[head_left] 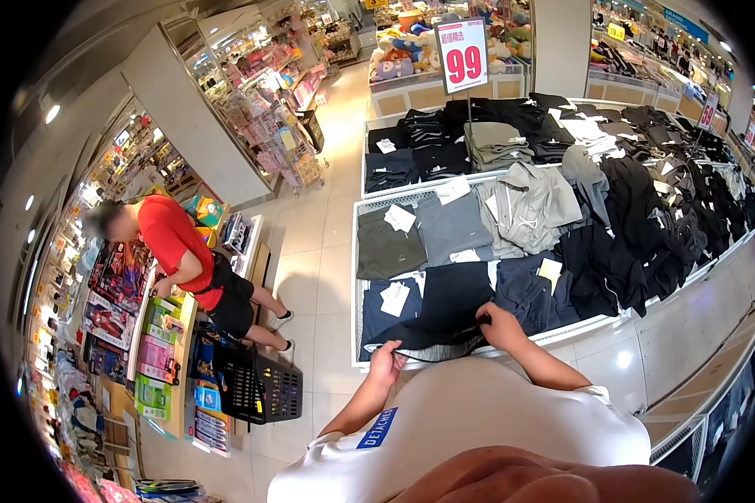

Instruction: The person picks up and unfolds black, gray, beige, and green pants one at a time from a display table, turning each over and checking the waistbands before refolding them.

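A black folded garment (455,303) lies at the front edge of the display bin, its near edge lifted a little. My left hand (384,363) is closed on its near left corner, and my right hand (502,325) pinches the edge on the right. Left of it is a dark navy folded garment (382,320) with white tags. A dark garment (535,293) with a yellowish tag lies to the right. Behind are an olive folded garment (389,251), a grey folded one (453,225) and a loosely heaped light grey garment (524,205).
The white mesh bin rim (356,285) borders the clothes. A "99" sign (462,57) stands over the rear bin. At left, a person in a red shirt (174,239) stands by shelves, near a black shopping basket (260,386). Tiled floor (327,310) runs between.
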Demonstrator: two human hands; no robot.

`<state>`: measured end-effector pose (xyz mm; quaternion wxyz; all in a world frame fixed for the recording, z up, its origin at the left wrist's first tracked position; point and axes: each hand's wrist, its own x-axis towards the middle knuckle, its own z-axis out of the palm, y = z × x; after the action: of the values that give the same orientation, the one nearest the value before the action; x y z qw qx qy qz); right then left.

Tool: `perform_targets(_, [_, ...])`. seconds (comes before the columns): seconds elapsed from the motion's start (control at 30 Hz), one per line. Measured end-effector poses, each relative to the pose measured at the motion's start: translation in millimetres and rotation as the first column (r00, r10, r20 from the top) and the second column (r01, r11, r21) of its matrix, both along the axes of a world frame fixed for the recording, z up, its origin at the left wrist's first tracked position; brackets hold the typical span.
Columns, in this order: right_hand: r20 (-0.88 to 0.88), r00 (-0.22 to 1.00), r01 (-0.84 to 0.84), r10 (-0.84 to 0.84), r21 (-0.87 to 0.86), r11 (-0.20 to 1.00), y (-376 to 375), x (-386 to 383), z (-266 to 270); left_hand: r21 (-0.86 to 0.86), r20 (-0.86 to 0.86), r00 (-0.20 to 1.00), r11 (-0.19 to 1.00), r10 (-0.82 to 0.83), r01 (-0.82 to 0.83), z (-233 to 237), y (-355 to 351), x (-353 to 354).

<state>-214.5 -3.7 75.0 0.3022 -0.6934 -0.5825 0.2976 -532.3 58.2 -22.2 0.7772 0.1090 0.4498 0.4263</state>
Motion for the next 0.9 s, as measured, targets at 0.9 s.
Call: perform_targets(0.9, [-0.555,0.831,0.111,-0.048,0.08,0.991,22.6,33.4,28.1,0.399,-0.911,0.304,0.405,0.28,0.823,85.2,19.7,41.5])
